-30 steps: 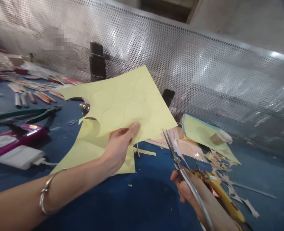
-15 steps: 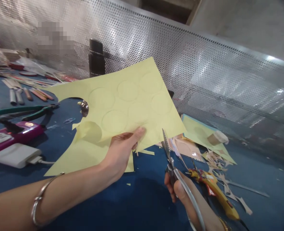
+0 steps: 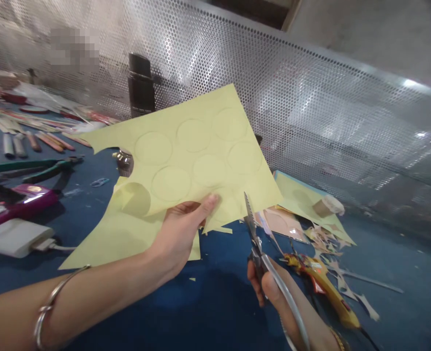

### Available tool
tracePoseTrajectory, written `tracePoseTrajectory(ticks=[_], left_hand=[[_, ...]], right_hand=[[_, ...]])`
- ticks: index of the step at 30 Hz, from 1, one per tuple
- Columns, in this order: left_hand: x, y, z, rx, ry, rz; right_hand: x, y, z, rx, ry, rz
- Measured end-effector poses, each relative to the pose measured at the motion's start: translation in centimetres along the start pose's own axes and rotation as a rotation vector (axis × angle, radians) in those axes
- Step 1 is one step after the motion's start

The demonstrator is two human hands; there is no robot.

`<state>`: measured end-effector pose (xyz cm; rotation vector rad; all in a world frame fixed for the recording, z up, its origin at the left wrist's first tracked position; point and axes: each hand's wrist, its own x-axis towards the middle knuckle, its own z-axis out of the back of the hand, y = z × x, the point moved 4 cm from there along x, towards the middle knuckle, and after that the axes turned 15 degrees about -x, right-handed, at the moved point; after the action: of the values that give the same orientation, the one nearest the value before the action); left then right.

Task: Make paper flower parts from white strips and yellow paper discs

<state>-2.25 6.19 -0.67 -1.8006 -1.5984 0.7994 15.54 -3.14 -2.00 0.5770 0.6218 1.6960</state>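
A sheet of yellow paper (image 3: 208, 136) with several drawn circles is pinched in my left hand (image 3: 182, 229), thumb on top near its lower edge. Its left side is cut away in curves, and a flap curls there. In my right hand (image 3: 274, 287) is a pair of scissors (image 3: 254, 234) with grey handles, fingers wrapped round them. The blade tips point up, touching or just in front of the sheet's lower right edge; I cannot tell which. Another piece of yellow paper (image 3: 102, 239) lies on the blue table under my left forearm.
To the right lie a yellow glue gun (image 3: 328, 287), paper scraps (image 3: 343, 278) and stacked coloured sheets (image 3: 299, 195). On the left are green-handled pliers (image 3: 47, 168), a purple power strip (image 3: 21, 202) and a white adapter (image 3: 16, 238). A perforated metal panel (image 3: 310, 97) stands behind.
The view has shifted slightly, so table items appear a little further left. The sheet is tilted a bit differently and its circles show more clearly. Both hands keep their holds.
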Motion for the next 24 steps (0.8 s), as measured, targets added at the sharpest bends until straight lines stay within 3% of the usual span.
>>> tracePoseTrajectory(ticks=[10, 24], left_hand=[[0.0, 0.1, 0.3, 0.062, -0.008, -0.001], [0.1, -0.1, 0.2, 0.044, -0.029, 0.015]], right_hand=[[-0.2, -0.2, 0.3, -0.089, -0.020, 0.005], [-0.1, -1.4, -0.5, 0.040, 0.033, -0.090]])
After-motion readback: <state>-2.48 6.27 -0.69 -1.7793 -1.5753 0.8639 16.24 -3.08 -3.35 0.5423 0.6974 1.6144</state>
